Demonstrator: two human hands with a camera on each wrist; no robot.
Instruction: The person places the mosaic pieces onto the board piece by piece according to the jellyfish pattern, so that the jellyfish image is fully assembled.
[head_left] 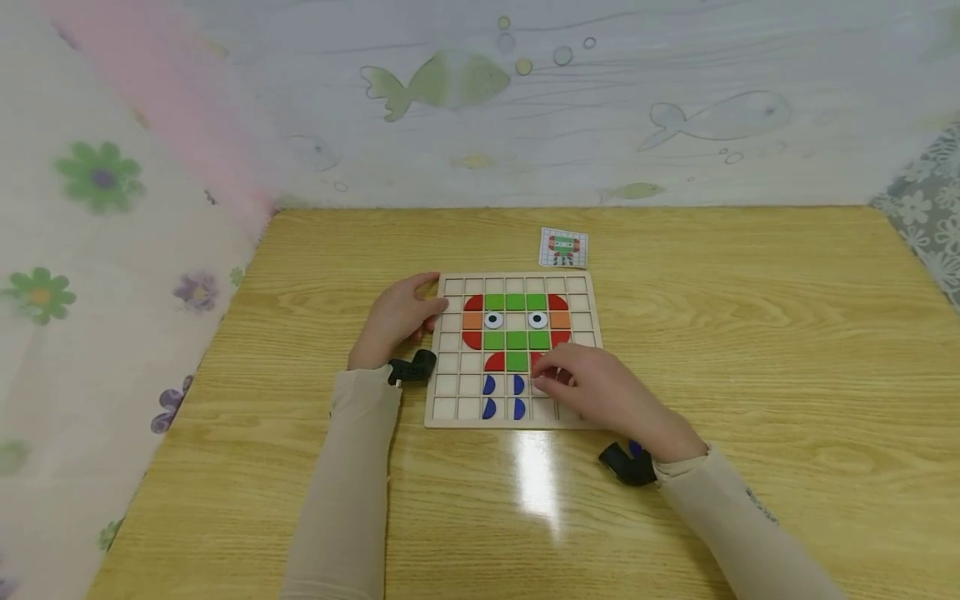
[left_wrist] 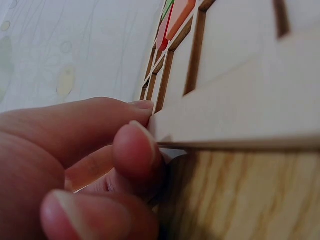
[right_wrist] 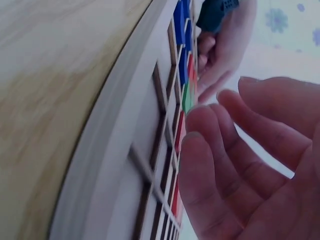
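Note:
A wooden grid board (head_left: pixel 447 385) lies on the table with red, green, orange and blue pieces in its cells. Two round eye pieces (head_left: pixel 492 319) sit among them. At the board's upper left corner, my left hand (head_left: pixel 397 321) grips the edge, thumb over the rim and a finger by the corner. Over the lower right cells is my right hand (head_left: pixel 600 387), its fingertips close to a red piece (head_left: pixel 536 359) that it partly hides. In the right wrist view the fingers (right_wrist: pixel 197 175) are gently bent, with no piece visible between them. Blue half-round pieces (head_left: pixel 519 385) stand in the lower rows.
A small printed card (head_left: pixel 564 247) with a similar coloured figure lies just beyond the board. Black wrist devices (head_left: pixel 630 463) sit at both wrists. The wooden table (head_left: pixel 750 333) meets a wall with painted fish at the back.

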